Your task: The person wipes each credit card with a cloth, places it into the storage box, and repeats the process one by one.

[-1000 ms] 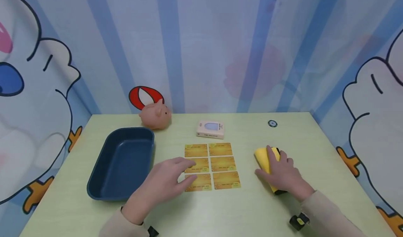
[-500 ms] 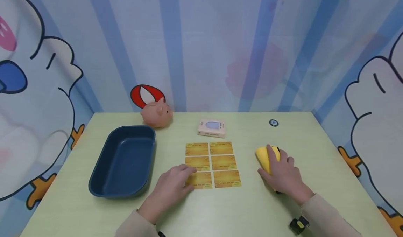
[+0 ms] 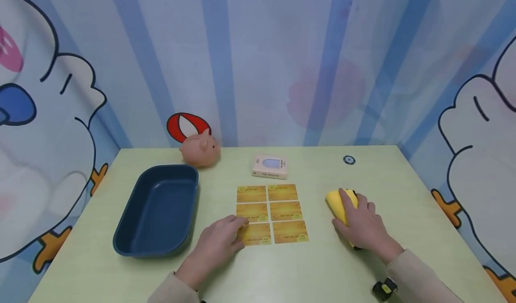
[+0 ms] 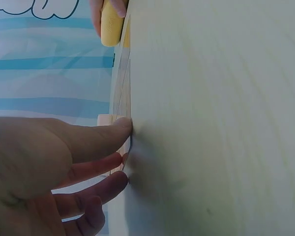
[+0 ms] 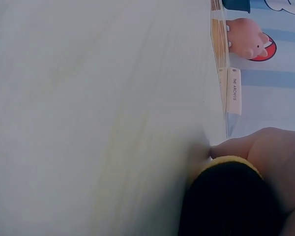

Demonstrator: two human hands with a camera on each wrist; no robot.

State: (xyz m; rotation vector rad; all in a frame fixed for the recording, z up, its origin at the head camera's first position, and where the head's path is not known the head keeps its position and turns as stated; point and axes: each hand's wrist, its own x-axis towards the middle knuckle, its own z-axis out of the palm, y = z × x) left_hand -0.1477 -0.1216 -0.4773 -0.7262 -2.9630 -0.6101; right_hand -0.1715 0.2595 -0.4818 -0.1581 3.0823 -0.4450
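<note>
Six-card layout aside, several gold cards [image 3: 285, 211] lie flat in two columns mid-table. My left hand [image 3: 219, 242] is at the left edge of the nearest left card [image 3: 258, 234]. In the left wrist view, thumb and fingertips [image 4: 119, 179] pinch at the card's edge, close to the tabletop. My right hand [image 3: 363, 224] grips a yellow and black oblong object [image 3: 335, 201] on the table, thumb on its near side and fingers over its top. The hand covers much of it; the right wrist view shows its black end [image 5: 231, 201] with a yellow rim.
A dark blue tray [image 3: 121, 245] stands at the left. Behind it sits a pink piggy bank [image 3: 200, 149]. A pale pink box [image 3: 270, 167] lies beyond the cards, and a small round chip [image 3: 349, 160] at the back right. A patterned curtain [image 3: 262, 61] rises behind the table.
My left hand has come down and toward me, from above the left cards to the nearest left card's edge. The right hand stays on the yellow and black object.
</note>
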